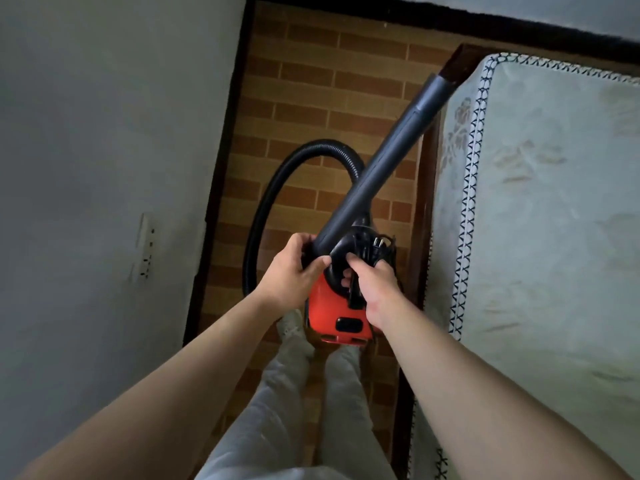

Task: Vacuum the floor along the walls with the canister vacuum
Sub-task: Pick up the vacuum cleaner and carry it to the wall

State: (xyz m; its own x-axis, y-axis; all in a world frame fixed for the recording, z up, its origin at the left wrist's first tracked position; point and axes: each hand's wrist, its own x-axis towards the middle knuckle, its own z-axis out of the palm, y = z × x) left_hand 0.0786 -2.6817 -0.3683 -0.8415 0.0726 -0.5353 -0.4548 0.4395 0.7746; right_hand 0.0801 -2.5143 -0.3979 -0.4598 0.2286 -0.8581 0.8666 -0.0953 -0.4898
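A red canister vacuum hangs above the brick-patterned floor, just ahead of my legs. My right hand grips its black carrying handle, with the coiled power cord and plug bunched beside the fingers. My left hand holds the near end of the dark grey wand, which slants up and to the right toward the bed corner. The black ribbed hose loops out to the left of the canister and back under the wand.
A grey wall with a wall socket and a dark skirting board runs along the left. A bed with a pale mattress and dark wooden frame fills the right. The floor strip between them is narrow.
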